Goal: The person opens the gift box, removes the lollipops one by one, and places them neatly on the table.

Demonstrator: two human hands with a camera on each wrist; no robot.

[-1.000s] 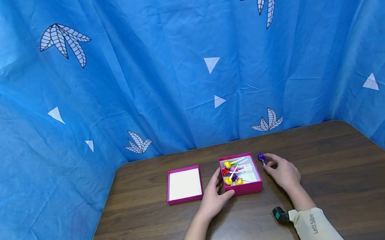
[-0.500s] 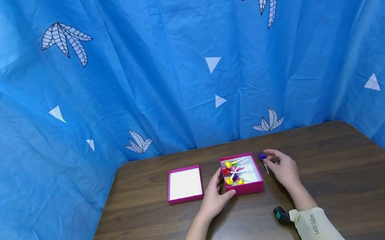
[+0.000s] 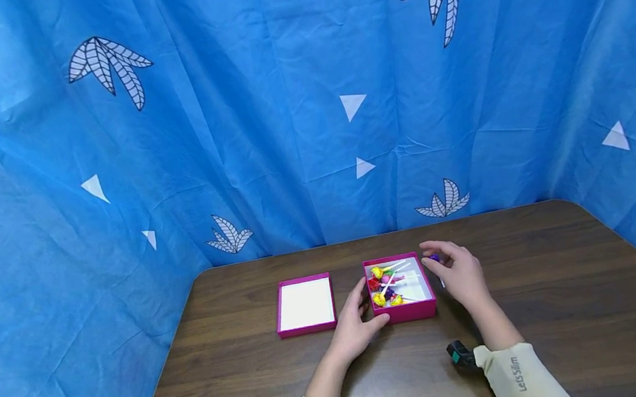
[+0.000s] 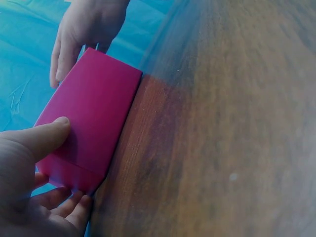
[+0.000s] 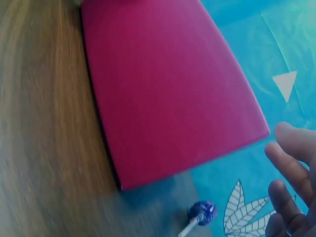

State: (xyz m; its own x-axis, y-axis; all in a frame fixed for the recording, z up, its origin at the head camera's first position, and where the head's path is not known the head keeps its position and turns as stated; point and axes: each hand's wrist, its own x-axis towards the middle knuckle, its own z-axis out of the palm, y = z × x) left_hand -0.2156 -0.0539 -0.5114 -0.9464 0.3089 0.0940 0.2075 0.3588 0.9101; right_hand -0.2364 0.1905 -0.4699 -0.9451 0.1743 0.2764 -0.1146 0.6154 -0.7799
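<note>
A pink box with a white inside stands on the table, and several wrapped lollipops lie in its left half. My left hand grips the box's near left corner, thumb on the front wall and fingers round the left side. To the right of the box a purple-wrapped lollipop lies on the table, its stick towards me. Over it hovers my right hand, fingers loosely spread and apart from the lollipop, holding nothing. In the head view this hand partly hides the lollipop.
Left of the box lies a pink-rimmed lid, its white inside facing up. The brown wooden table ends at a blue patterned curtain behind and at both sides.
My right hand has let go of the purple lollipop, which now rests on the table, and has shifted up and left towards the box. The left hand has stayed on the box.
</note>
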